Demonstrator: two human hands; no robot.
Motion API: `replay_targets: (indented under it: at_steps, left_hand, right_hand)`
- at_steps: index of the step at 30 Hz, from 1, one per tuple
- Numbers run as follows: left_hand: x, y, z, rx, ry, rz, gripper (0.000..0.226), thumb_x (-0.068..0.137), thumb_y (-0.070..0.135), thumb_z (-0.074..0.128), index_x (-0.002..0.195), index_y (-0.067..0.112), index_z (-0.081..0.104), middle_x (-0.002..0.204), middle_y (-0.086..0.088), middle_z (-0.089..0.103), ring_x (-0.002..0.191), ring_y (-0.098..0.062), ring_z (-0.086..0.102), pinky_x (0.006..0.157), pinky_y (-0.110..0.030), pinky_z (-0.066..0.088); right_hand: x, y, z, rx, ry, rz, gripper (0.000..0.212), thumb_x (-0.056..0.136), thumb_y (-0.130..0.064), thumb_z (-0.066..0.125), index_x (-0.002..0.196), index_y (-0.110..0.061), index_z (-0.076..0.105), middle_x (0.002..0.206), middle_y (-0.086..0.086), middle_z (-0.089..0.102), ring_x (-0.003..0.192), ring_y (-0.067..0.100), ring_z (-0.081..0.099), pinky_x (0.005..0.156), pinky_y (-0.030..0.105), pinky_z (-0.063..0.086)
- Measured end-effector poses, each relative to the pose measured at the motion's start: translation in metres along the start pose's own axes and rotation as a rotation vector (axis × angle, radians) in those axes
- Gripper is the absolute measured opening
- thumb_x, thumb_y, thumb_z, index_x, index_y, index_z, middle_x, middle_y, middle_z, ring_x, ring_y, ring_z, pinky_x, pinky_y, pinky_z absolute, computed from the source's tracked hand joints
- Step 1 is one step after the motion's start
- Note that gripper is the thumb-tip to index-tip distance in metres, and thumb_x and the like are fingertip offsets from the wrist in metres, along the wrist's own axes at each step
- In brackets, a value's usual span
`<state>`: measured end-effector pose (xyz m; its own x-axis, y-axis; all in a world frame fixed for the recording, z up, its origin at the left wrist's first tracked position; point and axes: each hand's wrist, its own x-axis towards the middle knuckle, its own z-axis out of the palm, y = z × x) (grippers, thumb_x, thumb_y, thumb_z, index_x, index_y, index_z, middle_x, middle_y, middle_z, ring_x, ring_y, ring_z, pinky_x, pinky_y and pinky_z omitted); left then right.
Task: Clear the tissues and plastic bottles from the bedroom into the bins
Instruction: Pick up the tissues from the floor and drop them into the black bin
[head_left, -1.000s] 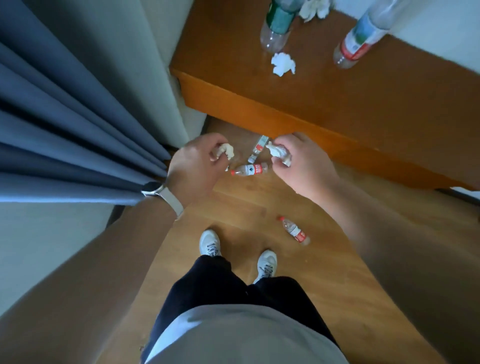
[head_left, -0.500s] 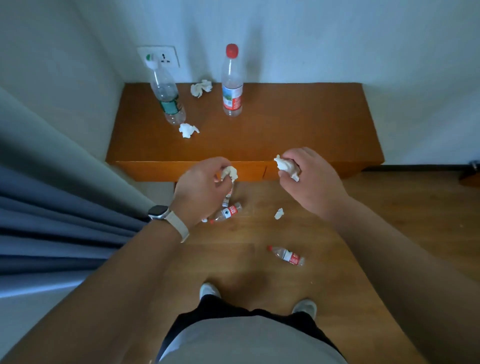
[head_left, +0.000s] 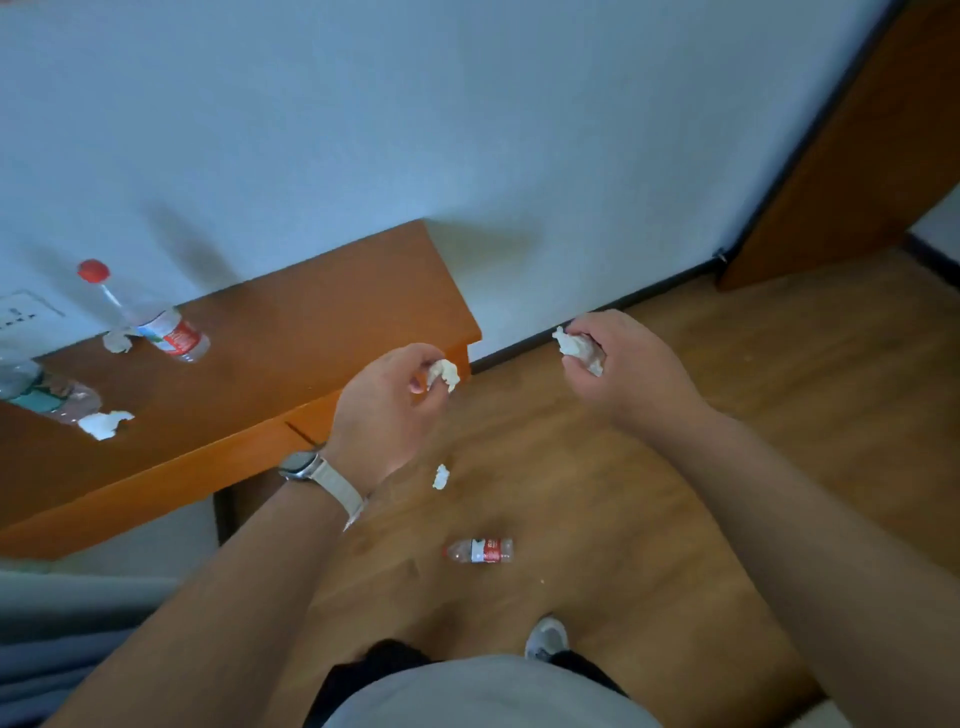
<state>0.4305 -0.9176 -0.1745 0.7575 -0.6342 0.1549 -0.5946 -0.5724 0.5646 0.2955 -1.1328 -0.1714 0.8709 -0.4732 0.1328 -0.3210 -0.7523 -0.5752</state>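
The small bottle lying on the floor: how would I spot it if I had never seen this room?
Start at the wooden floor in front of the orange cabinet. Between the person's two forearms, below a loose scrap of tissue, lies the small bottle. It is the only bottle on its side on the floor; the two other bottles in view stand on the cabinet.

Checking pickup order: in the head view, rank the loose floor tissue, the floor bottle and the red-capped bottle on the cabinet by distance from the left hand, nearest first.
From the left hand, which is shut on a crumpled tissue:
1. Loose tissue, on the floor just below the hand.
2. Floor bottle, lying on its side, farther toward the feet.
3. Red-capped bottle, on the cabinet top, far to the left by the wall.
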Motion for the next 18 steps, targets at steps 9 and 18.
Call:
replay_targets:
  at_steps: [9,18]
  left_hand:
    - [0.057,0.161,0.106,-0.087,-0.192,0.311,0.010,0.090,0.028,0.059,0.093,0.038,0.061,0.085,0.022,0.063,0.082,-0.001,0.057,0.072,-0.023,0.046]
    - [0.105,0.282,0.202,-0.158,-0.422,0.611,0.015,0.093,0.031,0.059,0.106,0.029,0.065,0.096,0.017,0.065,0.083,-0.004,0.058,0.069,-0.009,0.036]
  right_hand:
    - [-0.081,0.116,-0.124,-0.075,0.239,0.311,0.028,0.089,-0.029,0.059,0.115,-0.021,0.059,0.100,-0.007,0.057,0.086,0.008,0.055,0.074,0.025,0.047]
    - [-0.138,0.206,-0.192,-0.119,0.452,0.623,0.017,0.085,-0.030,0.058,0.102,-0.028,0.058,0.095,-0.013,0.056,0.085,0.004,0.051,0.078,0.032,0.048]
